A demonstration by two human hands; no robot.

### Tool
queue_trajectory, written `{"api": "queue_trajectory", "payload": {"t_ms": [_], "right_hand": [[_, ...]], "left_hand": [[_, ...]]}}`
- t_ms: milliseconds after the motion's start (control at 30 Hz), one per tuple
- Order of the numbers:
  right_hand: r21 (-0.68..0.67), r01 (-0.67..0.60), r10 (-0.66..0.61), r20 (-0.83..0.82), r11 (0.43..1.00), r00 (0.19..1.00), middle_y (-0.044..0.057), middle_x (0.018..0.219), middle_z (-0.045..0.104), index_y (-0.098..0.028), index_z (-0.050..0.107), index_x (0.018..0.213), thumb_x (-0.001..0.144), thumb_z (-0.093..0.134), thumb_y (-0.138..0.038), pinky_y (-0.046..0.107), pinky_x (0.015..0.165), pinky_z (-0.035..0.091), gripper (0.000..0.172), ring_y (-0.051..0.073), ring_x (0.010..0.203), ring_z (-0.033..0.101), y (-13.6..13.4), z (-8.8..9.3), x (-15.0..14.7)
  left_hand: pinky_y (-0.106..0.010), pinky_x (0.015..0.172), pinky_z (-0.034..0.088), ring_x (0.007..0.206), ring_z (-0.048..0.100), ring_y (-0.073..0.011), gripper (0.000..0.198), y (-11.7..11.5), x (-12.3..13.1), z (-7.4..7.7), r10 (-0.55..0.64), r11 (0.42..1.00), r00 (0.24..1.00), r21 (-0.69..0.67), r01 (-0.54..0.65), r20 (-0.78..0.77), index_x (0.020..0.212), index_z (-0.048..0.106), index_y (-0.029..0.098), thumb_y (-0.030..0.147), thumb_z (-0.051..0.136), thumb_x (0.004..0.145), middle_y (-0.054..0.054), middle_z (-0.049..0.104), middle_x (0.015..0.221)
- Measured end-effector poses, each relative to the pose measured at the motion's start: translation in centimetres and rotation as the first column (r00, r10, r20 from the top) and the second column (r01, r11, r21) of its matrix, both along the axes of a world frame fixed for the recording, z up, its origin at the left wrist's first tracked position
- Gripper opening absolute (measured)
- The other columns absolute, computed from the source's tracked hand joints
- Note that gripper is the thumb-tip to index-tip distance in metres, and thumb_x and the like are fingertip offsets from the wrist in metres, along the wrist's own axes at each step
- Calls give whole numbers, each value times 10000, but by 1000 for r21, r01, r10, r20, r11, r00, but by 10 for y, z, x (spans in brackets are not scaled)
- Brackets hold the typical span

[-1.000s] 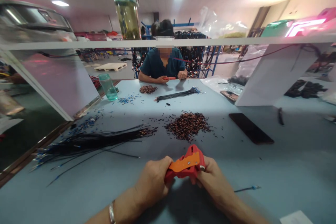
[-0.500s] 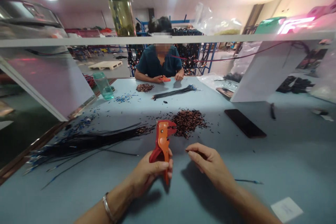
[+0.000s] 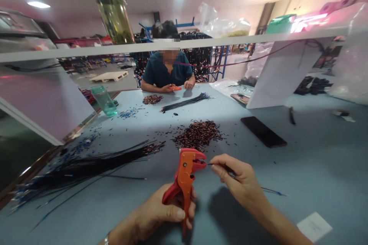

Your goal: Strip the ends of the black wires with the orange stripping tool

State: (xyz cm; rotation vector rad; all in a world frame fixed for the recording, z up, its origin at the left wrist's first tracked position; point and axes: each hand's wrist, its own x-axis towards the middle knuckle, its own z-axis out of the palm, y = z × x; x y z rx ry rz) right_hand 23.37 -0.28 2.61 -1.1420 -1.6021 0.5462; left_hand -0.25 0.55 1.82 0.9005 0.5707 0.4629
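Note:
My left hand (image 3: 163, 214) is wrapped round the handles of an orange and red wire stripper (image 3: 184, 176), held upright with its jaws at the top. My right hand (image 3: 241, 182) pinches a thin black wire (image 3: 270, 190) and holds its tip at the stripper's jaws. The wire trails off to the right over the blue table (image 3: 316, 160). A bundle of black wires (image 3: 86, 160) lies to the left. A heap of stripped insulation bits (image 3: 198, 134) sits just beyond the tool.
A person in a dark shirt (image 3: 166, 72) sits across the table with another orange tool, a wire bundle (image 3: 185, 102) and a small heap (image 3: 152, 99). A green bottle (image 3: 104, 100) stands far left, a dark phone (image 3: 263, 131) lies right, a white slip (image 3: 314, 226) near right.
Both hands held the stripper flat a second ago. The left hand then stood it upright alone, and the right hand has brought a wire tip up to its jaws.

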Motion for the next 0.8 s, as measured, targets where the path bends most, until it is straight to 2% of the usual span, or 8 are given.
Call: {"api": "queue_trajectory", "payload": {"t_ms": [133,333,567,800], "right_hand": [[52,8,-11,60,999,998,-17,625,625,-193,673,810,894,549,-233,199,490,425,155,109,511,532,0,-1,-1],[51,51,-56,103,997,993,-13,644,604,-193,635,847,931,493,-226,208,504,423,168,119,545,540,-1,1,-1],[141,-9,-10,134,990,991,7,722,608,-189,645,872,940,511,-171,220,571,450,150,124,616,564,-1,-3,-4],[155,-25,9,107,988,994,41,863,620,-193,670,947,962,517,-174,241,653,489,155,142,735,607,1,-8,-5]], "left_hand": [[-262,627,504,664,649,-155,524,0,0,-3,-8,1000,1000,-8,8,8,1040,648,118,343,851,613,-73,665,815],[-250,634,503,669,652,-145,505,1,0,1,-16,1000,1000,-16,16,0,1031,650,125,334,855,619,-63,664,810],[-253,641,501,676,657,-148,510,1,0,-1,-25,1000,1000,-13,25,5,1031,650,126,338,860,618,-62,671,812],[-251,641,502,671,654,-143,497,1,-1,0,-31,1000,999,-5,31,10,1039,646,122,330,849,636,-61,669,816]]}}
